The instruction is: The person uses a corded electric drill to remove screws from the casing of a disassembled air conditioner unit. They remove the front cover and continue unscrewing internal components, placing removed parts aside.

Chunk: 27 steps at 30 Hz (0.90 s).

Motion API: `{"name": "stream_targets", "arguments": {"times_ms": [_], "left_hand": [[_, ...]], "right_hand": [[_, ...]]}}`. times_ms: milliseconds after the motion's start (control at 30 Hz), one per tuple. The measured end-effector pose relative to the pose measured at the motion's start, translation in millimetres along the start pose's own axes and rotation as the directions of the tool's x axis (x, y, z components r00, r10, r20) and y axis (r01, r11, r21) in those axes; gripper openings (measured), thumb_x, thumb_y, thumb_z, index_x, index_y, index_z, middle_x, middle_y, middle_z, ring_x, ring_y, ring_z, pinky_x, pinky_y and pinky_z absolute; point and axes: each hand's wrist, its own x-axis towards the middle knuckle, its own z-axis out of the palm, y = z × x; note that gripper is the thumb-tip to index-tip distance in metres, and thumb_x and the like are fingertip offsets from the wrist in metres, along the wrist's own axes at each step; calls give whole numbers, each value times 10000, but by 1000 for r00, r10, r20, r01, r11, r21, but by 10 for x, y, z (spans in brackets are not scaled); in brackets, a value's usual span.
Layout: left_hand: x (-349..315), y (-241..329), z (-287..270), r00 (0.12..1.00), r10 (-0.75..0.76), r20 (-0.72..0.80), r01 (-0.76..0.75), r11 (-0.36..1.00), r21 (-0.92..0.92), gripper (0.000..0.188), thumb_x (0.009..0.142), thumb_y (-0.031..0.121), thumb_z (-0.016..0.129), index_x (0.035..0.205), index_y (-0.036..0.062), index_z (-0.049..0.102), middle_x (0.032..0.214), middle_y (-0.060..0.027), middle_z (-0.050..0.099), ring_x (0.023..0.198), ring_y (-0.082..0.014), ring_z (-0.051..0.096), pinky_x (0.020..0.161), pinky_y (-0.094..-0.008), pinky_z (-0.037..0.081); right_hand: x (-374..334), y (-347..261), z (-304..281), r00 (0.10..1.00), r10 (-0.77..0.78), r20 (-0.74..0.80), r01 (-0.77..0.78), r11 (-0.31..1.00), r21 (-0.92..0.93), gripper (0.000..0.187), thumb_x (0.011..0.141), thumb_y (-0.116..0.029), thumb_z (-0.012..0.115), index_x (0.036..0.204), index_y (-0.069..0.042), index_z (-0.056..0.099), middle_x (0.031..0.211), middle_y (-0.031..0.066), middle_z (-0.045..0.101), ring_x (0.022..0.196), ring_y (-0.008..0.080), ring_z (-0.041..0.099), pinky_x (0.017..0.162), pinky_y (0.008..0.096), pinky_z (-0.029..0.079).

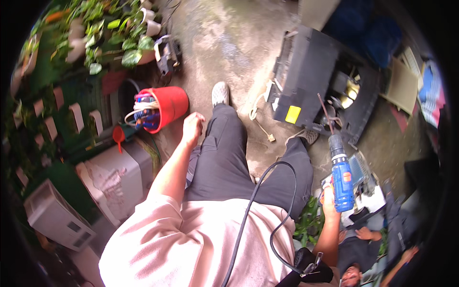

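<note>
My right hand (329, 197) is wrapped round the grip of a blue cordless drill (342, 184). A long thin drill bit (325, 114) stands out of its chuck, pointing away from me. The bit's tip lies in front of a large dark appliance housing (306, 76) in this view; whether it touches cannot be told. The housing has a yellow label and an opening showing shiny metal parts. My left hand (192, 126) hangs over my left knee with its fingers curled in, and nothing shows in them. Close by is a red bucket (174, 106) holding tools and pale cable.
A pale cord with a plug (271, 137) lies on the concrete floor by my foot. Potted plants (129, 48) line the left side. White appliance casings (117, 174) stand at lower left. Two other people (363, 248) are at lower right, beside loose parts.
</note>
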Motion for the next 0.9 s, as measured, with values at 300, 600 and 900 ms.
{"name": "stream_targets", "arguments": {"times_ms": [300,600,900], "left_hand": [[-280,-2047,-2216,772,-613,168,631,770,-93,364,880,-49,399,1091,71,669,751,-29,601,540,-111,469,467,-282,363],[358,-2020,-4127,896,-427,118,435,900,-42,264,744,-93,448,844,22,663,667,-49,614,554,-145,537,502,-324,381],[191,-2388,-5167,874,-436,-214,453,891,35,130,837,95,594,800,24,697,753,-113,665,733,-214,630,689,-379,491]], "right_hand": [[403,-1624,1998,976,-132,175,159,976,-149,101,939,-38,677,1038,-52,676,853,58,678,713,114,633,635,283,511],[-124,-3672,4017,905,259,337,-270,963,-16,74,932,-42,711,1000,-57,687,729,-8,640,519,68,554,482,269,443],[-609,-3911,4359,962,222,159,-182,956,-231,102,871,-18,717,974,-19,719,783,16,690,681,124,645,648,315,521]]}}
